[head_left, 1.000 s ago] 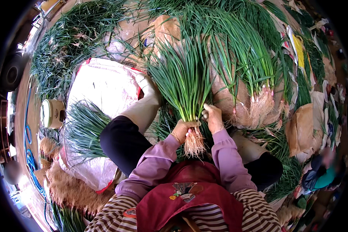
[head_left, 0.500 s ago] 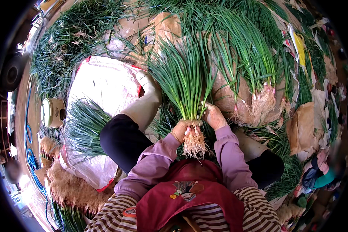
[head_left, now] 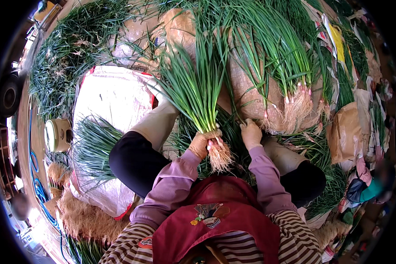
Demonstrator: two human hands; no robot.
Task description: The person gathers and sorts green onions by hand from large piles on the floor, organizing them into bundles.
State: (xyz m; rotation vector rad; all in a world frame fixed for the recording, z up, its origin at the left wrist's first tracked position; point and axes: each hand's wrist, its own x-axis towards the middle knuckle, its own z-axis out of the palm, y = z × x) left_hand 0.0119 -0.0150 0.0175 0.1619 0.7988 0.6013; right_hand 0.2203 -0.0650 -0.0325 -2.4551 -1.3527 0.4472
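My left hand (head_left: pixel 200 144) is wrapped round a bunch of green onions (head_left: pixel 202 97) just above its roots. Leaves fan away from me, and the pale, stringy roots hang toward my apron. To the right of the bunch, my right hand (head_left: pixel 251 133) is closed at the fingertips on a thin green onion leaf (head_left: pixel 236 112). Beyond that hand lie loose green onions (head_left: pixel 295 75), their roots toward me, on a brown plastic sheet (head_left: pixel 246 103). My palms and lower fingers are partly hidden.
A white sack (head_left: pixel 114 88) with red edging lies at left, bearing another green onion bundle (head_left: pixel 97 147). Beside it stand a pale bucket (head_left: pixel 58 135) and a blue hose (head_left: pixel 40 193). Leaf trimmings (head_left: pixel 61 66) heap at far left. Brown paper (head_left: pixel 345 132) and another person (head_left: pixel 369 191) are at right.
My right hand has moved away from the bunch, to the right, with a thin leaf at its fingertips. My left hand still grips the bunch, now slightly left and tilted.
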